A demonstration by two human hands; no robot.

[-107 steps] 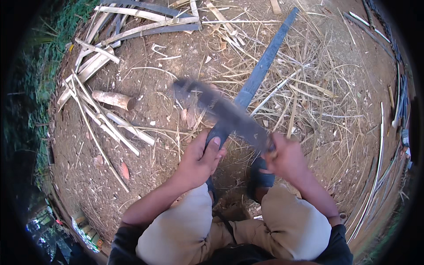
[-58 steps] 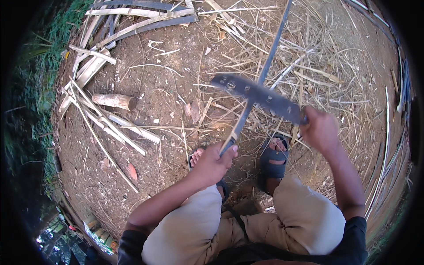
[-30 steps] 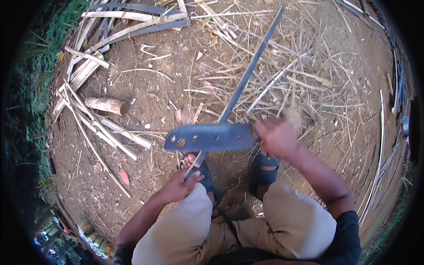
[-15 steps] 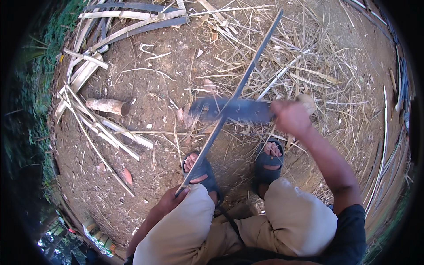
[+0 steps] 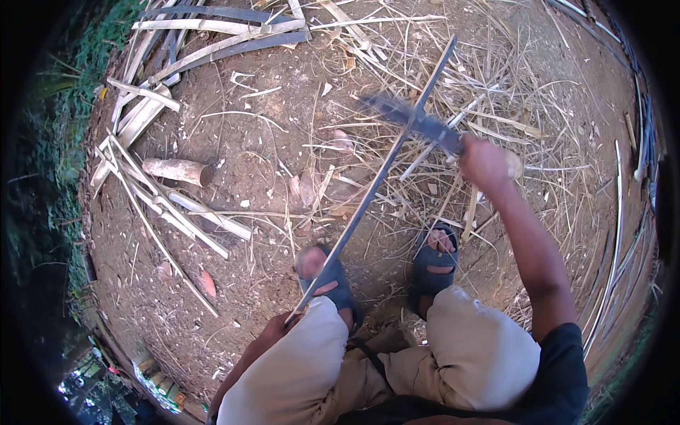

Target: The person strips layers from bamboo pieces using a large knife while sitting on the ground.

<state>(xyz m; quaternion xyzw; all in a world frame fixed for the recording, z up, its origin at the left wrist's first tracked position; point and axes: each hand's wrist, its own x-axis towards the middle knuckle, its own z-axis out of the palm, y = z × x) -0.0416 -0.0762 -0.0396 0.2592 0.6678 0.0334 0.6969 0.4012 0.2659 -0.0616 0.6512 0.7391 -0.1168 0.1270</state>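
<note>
My left hand [image 5: 273,331], beside my left knee, is closed around the near end of a long, narrow dark strip [image 5: 370,191], which looks like split bamboo. The strip slants away to the far right over my left foot. In my right hand [image 5: 484,164] is a machete, gripped by its handle; a pale, rounded butt shows past the fist. Its dark blade [image 5: 438,133] points left, blurred by motion, and crosses the strip in its far half. Whether the edge bites into the strip cannot be seen.
Thin pale shavings [image 5: 510,92] litter the ground at the far right. Split strips [image 5: 234,27] lie in a loose pile at the far left, near a short log [image 5: 173,171]. My sandalled feet [image 5: 433,265] stand below the strip. Long poles [image 5: 641,120] line the right edge.
My right hand and the machete have moved farther away along the strip and slightly right, the blade now tilted. The strip's far end has dropped slightly in the picture; my left hand keeps its hold.
</note>
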